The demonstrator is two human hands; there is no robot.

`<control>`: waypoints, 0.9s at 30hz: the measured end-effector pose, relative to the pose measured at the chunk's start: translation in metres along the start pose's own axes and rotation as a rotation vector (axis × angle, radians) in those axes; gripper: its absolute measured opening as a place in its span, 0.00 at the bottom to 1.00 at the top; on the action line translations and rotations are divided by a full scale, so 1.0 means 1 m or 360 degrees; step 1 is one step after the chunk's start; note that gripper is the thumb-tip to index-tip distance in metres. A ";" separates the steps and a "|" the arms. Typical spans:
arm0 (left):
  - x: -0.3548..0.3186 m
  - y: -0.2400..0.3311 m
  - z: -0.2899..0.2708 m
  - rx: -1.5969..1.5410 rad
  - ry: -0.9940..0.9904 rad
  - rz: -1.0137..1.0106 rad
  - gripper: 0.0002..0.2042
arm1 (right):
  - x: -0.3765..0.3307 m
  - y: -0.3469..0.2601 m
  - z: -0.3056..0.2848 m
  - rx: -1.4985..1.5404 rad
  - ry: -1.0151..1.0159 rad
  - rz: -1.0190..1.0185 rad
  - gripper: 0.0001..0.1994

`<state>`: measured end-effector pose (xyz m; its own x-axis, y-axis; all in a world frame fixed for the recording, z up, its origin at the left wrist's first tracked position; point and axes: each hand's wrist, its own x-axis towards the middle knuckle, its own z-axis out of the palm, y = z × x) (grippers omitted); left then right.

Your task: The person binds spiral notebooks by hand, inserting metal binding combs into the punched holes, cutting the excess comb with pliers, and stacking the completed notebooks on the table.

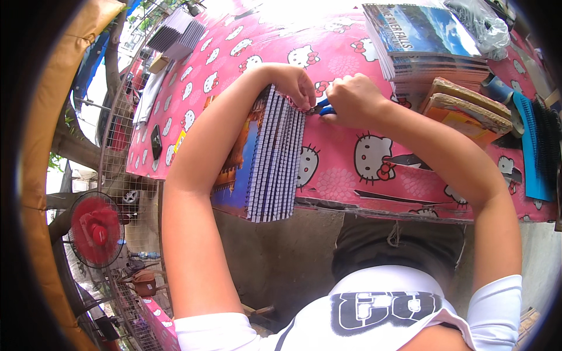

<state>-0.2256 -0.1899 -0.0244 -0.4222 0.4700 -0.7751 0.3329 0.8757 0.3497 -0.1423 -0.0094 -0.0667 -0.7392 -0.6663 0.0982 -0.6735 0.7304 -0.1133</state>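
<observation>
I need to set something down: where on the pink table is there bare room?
The widest free patch of pink tablecloth lies between the left hand and the upper-left pale stack. A smaller one lies between the spiral notebooks and the right forearm. The right side is crowded with a picture-covered pile, plastic bag and blue strip.

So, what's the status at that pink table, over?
Right hand: grip on blue-handled tool. Left hand: at far end of spiral notebooks. Left forearm hides part of their covers.
</observation>
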 end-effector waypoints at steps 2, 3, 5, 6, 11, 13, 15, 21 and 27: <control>-0.002 0.001 0.001 -0.0026 0.0008 -0.0020 0.12 | 0.001 -0.005 -0.008 0.0012 -0.0136 0.0004 0.21; -0.003 0.002 0.002 -0.0038 0.0009 -0.0032 0.12 | 0.000 -0.007 -0.013 0.0022 -0.0203 0.0006 0.20; -0.005 0.003 0.001 0.0004 0.0017 -0.0019 0.11 | -0.002 -0.008 -0.011 -0.0028 -0.0148 -0.0032 0.20; -0.004 0.003 0.001 0.0006 0.0028 -0.0025 0.11 | -0.005 -0.007 -0.010 -0.0056 -0.0122 -0.0045 0.20; 0.003 -0.015 -0.002 0.0108 0.0207 0.0132 0.12 | -0.051 0.006 -0.022 0.0503 -0.0035 0.0314 0.31; 0.003 -0.029 -0.002 0.0077 0.0361 0.0209 0.13 | -0.070 0.012 -0.026 0.1161 -0.0202 0.0424 0.33; -0.007 -0.011 -0.002 -0.0379 0.0568 0.0125 0.12 | -0.092 0.017 -0.016 0.2402 -0.0454 0.0578 0.33; -0.051 0.010 -0.031 -0.1422 0.0909 0.0319 0.09 | -0.108 0.032 0.023 0.3423 -0.0812 0.0334 0.25; -0.018 0.097 -0.098 -0.1387 0.1067 0.0642 0.13 | -0.097 0.030 0.039 0.3639 -0.1025 0.0360 0.25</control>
<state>-0.2682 -0.1028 0.0749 -0.8647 0.4674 -0.1841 -0.0365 0.3070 0.9510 -0.0906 0.0717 -0.1180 -0.3762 -0.9023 -0.2106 0.7863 -0.1907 -0.5877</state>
